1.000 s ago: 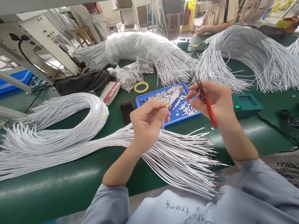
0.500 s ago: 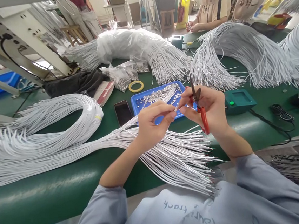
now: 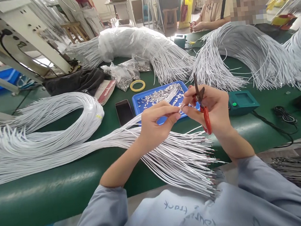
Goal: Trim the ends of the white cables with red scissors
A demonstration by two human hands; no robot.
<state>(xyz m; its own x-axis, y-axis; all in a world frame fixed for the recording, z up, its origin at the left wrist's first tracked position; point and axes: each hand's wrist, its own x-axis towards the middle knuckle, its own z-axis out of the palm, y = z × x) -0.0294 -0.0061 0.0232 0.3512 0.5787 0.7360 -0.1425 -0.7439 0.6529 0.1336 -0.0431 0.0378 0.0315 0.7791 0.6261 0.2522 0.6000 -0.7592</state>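
My left hand (image 3: 158,123) pinches the end of a white cable between thumb and fingertips. Red-handled scissors (image 3: 206,116) rest in my right hand (image 3: 215,110), blades pointing up and away from the cable. Its thumb and forefinger also meet at the cable's tip, touching my left fingertips; the tip itself is too small to make out. Below both hands, a bundle of white cables (image 3: 176,156) fans out with its ends toward the right. Just behind the hands lies a blue tray (image 3: 137,105) with small metal parts (image 3: 156,95) and some cable ends in it.
A phone (image 3: 124,112), a yellow tape roll (image 3: 137,86) and bags of metal parts (image 3: 124,80) lie behind on the left. A green box (image 3: 244,102) with a cord stands right. Coiled cable bundles (image 3: 81,109) surround the area. A co-worker (image 3: 216,10) sits across the table.
Both hands have shifted very slightly to the right, fingertips still together at the cable end. The scissors stay in my right hand.
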